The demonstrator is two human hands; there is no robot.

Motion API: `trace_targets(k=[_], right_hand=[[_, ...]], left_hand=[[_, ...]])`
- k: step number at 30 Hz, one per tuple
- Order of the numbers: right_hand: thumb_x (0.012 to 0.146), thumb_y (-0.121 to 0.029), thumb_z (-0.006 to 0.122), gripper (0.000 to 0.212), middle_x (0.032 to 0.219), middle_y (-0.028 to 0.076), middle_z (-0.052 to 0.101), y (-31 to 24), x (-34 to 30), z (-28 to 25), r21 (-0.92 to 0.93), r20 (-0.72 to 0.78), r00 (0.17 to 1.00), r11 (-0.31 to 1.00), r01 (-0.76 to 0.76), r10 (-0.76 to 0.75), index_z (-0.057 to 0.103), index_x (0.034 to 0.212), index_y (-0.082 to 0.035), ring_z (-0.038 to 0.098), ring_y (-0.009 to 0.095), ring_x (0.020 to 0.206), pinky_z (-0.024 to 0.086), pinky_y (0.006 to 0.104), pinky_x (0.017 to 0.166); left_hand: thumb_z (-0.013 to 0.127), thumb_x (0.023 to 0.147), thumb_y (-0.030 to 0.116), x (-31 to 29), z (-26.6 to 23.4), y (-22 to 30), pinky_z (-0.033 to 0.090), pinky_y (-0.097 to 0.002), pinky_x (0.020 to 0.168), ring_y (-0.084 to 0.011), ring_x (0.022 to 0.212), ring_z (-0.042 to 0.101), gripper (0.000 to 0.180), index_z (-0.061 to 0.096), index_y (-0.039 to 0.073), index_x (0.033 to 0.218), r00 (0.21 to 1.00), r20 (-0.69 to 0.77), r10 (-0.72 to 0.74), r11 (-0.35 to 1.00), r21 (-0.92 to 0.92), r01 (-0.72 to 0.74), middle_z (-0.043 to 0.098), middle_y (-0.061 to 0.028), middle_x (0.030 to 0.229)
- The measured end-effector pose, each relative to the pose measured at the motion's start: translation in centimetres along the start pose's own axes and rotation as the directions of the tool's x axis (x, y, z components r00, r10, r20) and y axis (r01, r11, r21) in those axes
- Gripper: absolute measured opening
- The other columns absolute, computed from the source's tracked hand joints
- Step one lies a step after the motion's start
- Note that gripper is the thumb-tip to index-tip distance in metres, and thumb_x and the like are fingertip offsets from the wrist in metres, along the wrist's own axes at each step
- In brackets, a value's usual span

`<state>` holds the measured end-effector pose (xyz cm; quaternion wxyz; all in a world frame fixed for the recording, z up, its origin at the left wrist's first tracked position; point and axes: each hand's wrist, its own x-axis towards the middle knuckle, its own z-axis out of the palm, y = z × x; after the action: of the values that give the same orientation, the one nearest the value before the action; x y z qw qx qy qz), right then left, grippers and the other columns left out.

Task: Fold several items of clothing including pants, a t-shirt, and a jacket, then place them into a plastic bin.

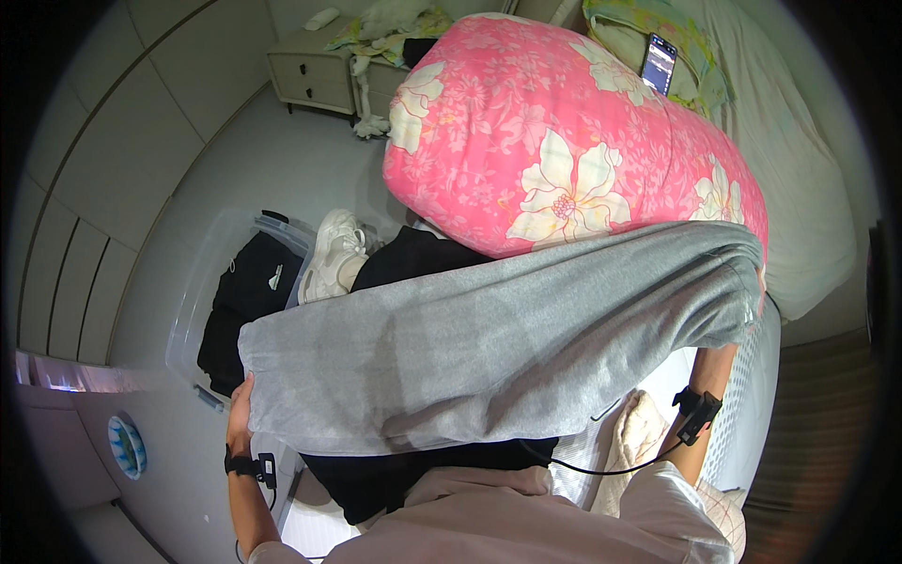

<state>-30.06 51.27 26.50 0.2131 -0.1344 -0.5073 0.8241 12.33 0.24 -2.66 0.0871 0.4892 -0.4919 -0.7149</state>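
A pair of grey sweatpants point(451, 338), folded lengthwise, stretches across my lap from one hand to the other. My left hand point(241, 406) grips the cuff end at the left, its fingers partly behind the cloth. At the right, the wider, bunched end drapes over my right hand point(719, 359); only the wrist side shows, and its fingers are mostly hidden in the fabric that it holds up. Creases run along the lower right of the grey cloth. Beneath it are my legs in black trousers point(413, 258) and a white shoe point(334, 254).
A clear plastic bin point(188, 315) with folded black clothing point(249, 301) stands left on the floor. Ahead lies a large pink floral bundle point(564, 122), with a phone point(660, 64) propped behind it. A drawer cabinet point(315, 80) stands at the back. A cable point(611, 472) hangs from my right wrist.
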Motion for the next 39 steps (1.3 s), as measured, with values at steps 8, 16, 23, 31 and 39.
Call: trace_targets(k=[8, 16, 23, 31, 39], right_hand=[[0.095, -0.020, 0.051, 0.034, 0.113, 0.014, 0.063, 0.0, 0.0, 0.0, -0.015, -0.031, 0.999, 1.000, 0.018, -0.019, 0.055, 0.119, 0.004, 0.060, 0.023, 0.101, 0.046, 0.0338, 0.091], [0.096, -0.021, 0.051, 0.034, 0.112, 0.014, 0.063, -0.7, -0.6, 1.6, -0.021, -0.079, 0.997, 1.000, 0.019, -0.021, 0.056, 0.118, 0.004, 0.060, 0.024, 0.100, 0.047, 0.0341, 0.091], [0.096, -0.022, 0.050, 0.034, 0.111, 0.015, 0.064, -0.2, -0.9, 3.3, -0.016, -0.097, 0.995, 1.000, 0.001, -0.002, 0.057, 0.117, 0.004, 0.061, 0.024, 0.099, 0.047, 0.0343, 0.090], [0.093, -0.027, 0.053, 0.036, 0.105, 0.014, 0.065, 2.6, 8.8, -2.6, 0.117, 0.557, 0.829, 0.982, -0.148, 0.059, 0.060, 0.112, 0.003, 0.063, 0.025, 0.096, 0.050, 0.0371, 0.088], [0.090, -0.027, 0.057, 0.035, 0.107, 0.014, 0.065, 3.2, 8.1, -2.3, 0.137, 0.530, 0.835, 0.956, -0.259, 0.150, 0.060, 0.111, 0.002, 0.063, 0.026, 0.098, 0.049, 0.0367, 0.089]], left_hand=[[0.052, 0.098, 0.032, -1.2, -1.1, 3.2, 0.051, -0.0251, 0.074, -0.0117, 0.079, 0.065, 0.035, 0.064, 0.002, 0.111, 0.964, -0.056, 0.259, 0.965, -0.024, -0.260, 0.069, -0.0042, 0.098], [0.051, 0.096, 0.039, 5.4, -0.8, -6.8, 0.045, -0.0310, 0.095, -0.0201, 0.112, 0.057, 0.048, 0.056, 0.003, 0.127, 0.997, 0.078, 0.027, 0.977, -0.215, -0.010, 0.061, -0.0081, 0.123], [0.046, 0.095, 0.051, 3.3, 0.7, -7.1, 0.038, -0.0338, 0.105, -0.0238, 0.122, 0.051, 0.063, 0.050, 0.002, 0.134, 0.998, -0.016, 0.058, 0.965, -0.254, -0.060, 0.054, -0.0107, 0.134], [0.054, 0.091, 0.050, 1.6, -1.1, -5.4, 0.041, -0.0374, 0.103, -0.0271, 0.121, 0.053, 0.067, 0.046, 0.003, 0.138, 0.998, 0.059, -0.036, 0.959, -0.278, 0.051, 0.053, -0.0125, 0.136], [0.064, 0.090, 0.033, -1.5, -2.5, -2.1, 0.050, -0.0356, 0.093, -0.0231, 0.107, 0.062, 0.052, 0.052, 0.001, 0.129, 0.982, 0.134, -0.132, 0.923, -0.344, 0.171, 0.062, -0.0106, 0.122]])
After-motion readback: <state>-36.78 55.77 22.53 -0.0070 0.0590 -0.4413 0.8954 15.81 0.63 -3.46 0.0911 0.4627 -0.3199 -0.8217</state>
